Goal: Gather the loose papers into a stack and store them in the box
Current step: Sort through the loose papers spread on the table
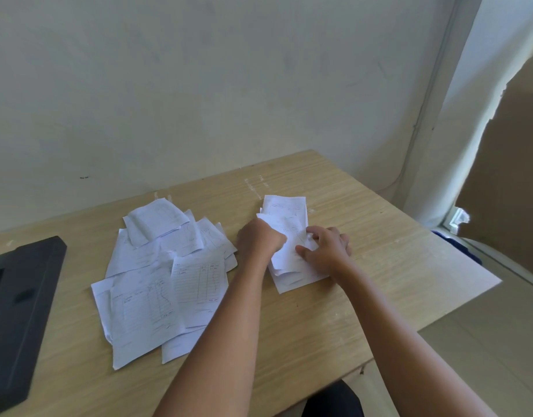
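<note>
Several loose white papers [157, 272] with ruled lines and handwriting lie spread in a heap on the left half of the wooden table [364, 230]. To the right lies a smaller pile of papers [286, 209]. My left hand [260, 237] is closed on a sheet at the pile's left side. My right hand [327, 248] rests on the pile's right side, fingers pressing the sheets down. A black box [21, 308] sits at the table's left edge, partly cut off by the frame.
A pale wall stands right behind the table. The table's right edge and front corner drop to a tiled floor. A brown cardboard panel [509, 176] leans at the far right, beside a window frame.
</note>
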`<state>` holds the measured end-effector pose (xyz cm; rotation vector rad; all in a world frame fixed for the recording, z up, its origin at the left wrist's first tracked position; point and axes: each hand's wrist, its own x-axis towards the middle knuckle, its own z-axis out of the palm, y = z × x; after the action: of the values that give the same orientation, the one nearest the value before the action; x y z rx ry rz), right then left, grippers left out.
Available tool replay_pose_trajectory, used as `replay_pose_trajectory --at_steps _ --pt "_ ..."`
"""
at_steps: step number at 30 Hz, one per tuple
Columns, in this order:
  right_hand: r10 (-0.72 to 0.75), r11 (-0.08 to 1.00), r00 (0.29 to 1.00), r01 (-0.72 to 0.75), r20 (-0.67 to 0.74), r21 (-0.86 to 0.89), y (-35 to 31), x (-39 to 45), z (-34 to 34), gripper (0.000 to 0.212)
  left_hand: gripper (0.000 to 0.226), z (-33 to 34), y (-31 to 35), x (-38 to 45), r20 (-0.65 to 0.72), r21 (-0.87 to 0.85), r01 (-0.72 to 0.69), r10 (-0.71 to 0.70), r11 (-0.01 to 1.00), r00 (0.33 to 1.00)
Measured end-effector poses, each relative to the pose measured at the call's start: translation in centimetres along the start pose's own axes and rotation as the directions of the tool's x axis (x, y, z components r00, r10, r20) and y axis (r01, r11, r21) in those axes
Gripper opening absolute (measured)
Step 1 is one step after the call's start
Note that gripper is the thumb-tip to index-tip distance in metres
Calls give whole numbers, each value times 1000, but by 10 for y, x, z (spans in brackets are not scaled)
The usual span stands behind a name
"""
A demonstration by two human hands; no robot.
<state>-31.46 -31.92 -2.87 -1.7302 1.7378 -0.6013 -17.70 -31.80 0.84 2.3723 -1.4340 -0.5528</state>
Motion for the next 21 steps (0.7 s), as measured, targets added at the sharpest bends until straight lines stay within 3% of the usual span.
replay_pose_trajectory --at_steps 4,8,12,17,21 --pt "-6 1000 1000 6 2 3 1 -1 0 53 32 11 10 -1 33 70 4 -6 998 999" --pt "-11 1000 1000 11 9 -1 2 -1 0 58 62 19 17 -2 69 -17 -32 33 999 997" --pt "-11 1000 1000 11 -2 -12 1 0 1 56 78 14 22 -7 35 -101 20 -17 995 999" --pt "-18 999 1000 17 -9 -37 1 -1 2 49 57 14 9 -4 -23 -287 102 -113 953 993" --pt "-27 999 1000 27 -6 -29 3 0 2 50 36 12 4 7 -43 -192 -4 -4 981 999"
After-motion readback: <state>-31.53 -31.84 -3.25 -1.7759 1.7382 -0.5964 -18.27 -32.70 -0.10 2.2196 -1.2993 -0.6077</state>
